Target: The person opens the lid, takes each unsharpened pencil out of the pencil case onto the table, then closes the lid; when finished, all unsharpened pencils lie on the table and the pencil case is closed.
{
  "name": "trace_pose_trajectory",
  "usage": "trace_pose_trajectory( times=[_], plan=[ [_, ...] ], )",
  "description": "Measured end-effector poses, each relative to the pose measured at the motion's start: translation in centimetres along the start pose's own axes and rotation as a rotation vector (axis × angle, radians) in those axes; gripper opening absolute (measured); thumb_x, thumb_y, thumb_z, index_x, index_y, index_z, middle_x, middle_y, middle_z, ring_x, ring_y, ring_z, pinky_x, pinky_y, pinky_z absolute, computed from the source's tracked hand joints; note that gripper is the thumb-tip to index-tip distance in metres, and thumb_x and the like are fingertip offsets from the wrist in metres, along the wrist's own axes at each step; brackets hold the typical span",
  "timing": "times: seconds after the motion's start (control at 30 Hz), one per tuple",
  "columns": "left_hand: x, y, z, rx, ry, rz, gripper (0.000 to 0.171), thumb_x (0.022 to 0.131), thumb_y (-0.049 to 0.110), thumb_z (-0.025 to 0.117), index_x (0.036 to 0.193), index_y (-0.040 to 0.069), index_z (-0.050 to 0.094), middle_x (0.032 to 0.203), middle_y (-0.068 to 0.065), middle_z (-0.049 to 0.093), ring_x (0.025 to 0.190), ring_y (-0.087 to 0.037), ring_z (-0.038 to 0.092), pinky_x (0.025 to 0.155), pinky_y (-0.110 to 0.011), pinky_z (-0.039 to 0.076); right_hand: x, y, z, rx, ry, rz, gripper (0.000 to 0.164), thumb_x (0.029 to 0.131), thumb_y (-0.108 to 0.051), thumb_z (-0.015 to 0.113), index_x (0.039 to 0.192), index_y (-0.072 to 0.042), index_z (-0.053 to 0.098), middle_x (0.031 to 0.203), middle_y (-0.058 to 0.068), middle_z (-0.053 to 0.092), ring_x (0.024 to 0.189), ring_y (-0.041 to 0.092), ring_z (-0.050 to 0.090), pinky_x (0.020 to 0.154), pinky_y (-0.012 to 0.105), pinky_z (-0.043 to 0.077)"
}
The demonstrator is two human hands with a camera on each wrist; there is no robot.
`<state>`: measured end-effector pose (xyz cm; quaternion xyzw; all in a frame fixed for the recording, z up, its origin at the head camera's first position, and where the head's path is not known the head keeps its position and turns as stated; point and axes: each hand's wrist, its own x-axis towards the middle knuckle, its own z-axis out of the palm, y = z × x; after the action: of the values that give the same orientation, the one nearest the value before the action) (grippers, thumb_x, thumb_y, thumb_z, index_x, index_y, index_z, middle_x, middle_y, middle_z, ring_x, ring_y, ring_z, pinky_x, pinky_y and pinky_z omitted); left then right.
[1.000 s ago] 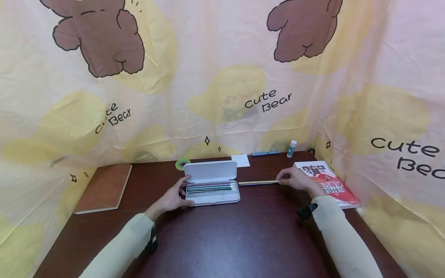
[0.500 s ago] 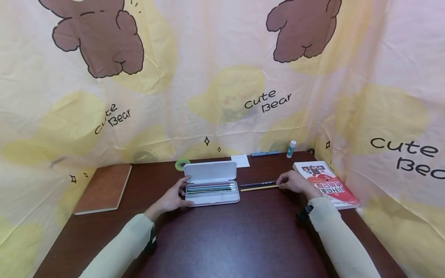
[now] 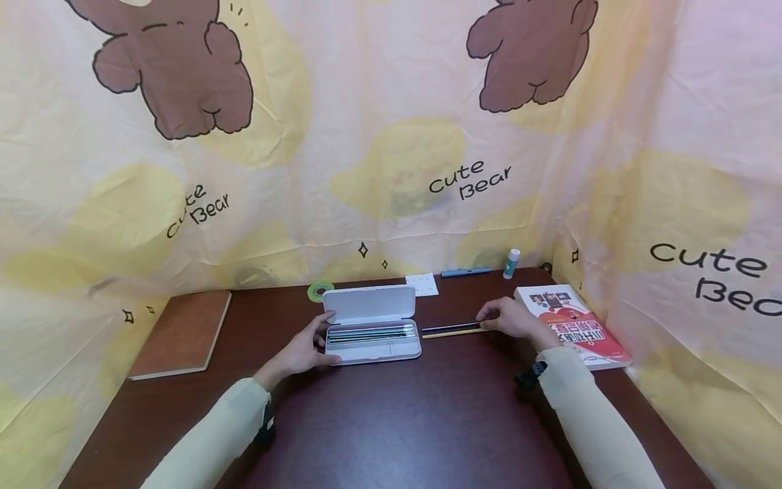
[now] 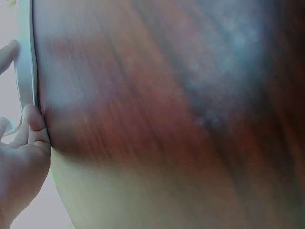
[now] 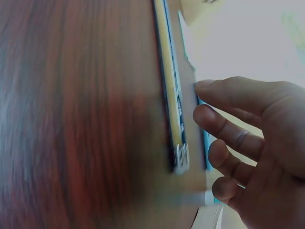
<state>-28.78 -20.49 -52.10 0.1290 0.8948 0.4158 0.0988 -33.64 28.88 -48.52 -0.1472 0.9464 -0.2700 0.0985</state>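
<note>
A white pencil case lies with its lid raised and several pencils in its back compartment. My left hand holds its left end, thumb at the front corner and fingers behind. In the left wrist view, the left thumb presses the case's edge. To the right of the case lie a yellow pencil and a dark pencil, side by side. My right hand hovers at their right ends; in the right wrist view its loosely bent fingers are apart from the pencils.
Behind the case are green tape, a white paper, a blue pen and a glue stick. A red-and-white book sits right of my right hand, a brown notebook far left. Printed curtains surround the table.
The two pencils lay almost in one line, then parted, and now lie side by side a little nearer me. My right hand has shifted slightly left. My left hand stays on the case.
</note>
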Motion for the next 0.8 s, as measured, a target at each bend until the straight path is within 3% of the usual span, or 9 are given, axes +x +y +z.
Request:
trace_pose_trajectory(
  times=[0.4, 0.8],
  plan=[
    [-0.2, 0.3, -0.1, 0.002, -0.001, -0.012, 0.102, 0.074, 0.033, 0.089, 0.155, 0.029, 0.027, 0.141, -0.009, 0.053, 0.097, -0.020, 0.051, 0.081, -0.032, 0.044, 2.0, -5.3, 1.8, 0.026, -0.041, -0.054, 0.020, 0.092, -0.021, 0.072, 0.111, -0.015, 0.074, 0.105, -0.003, 0.073, 0.096, 0.019, 0.060, 0.095, 0.046, 0.049],
    [0.0, 0.4, 0.0, 0.027, -0.002, -0.012, 0.102, 0.074, 0.035, 0.089, 0.155, 0.029, 0.027, 0.141, -0.009, 0.053, 0.099, -0.021, 0.052, 0.083, -0.032, 0.044, 3.8, -10.6, 4.8, 0.027, -0.096, -0.150, 0.013, 0.090, -0.021, 0.074, 0.104, -0.021, 0.075, 0.100, -0.008, 0.073, 0.091, 0.014, 0.061, 0.089, 0.039, 0.052]
  ],
)
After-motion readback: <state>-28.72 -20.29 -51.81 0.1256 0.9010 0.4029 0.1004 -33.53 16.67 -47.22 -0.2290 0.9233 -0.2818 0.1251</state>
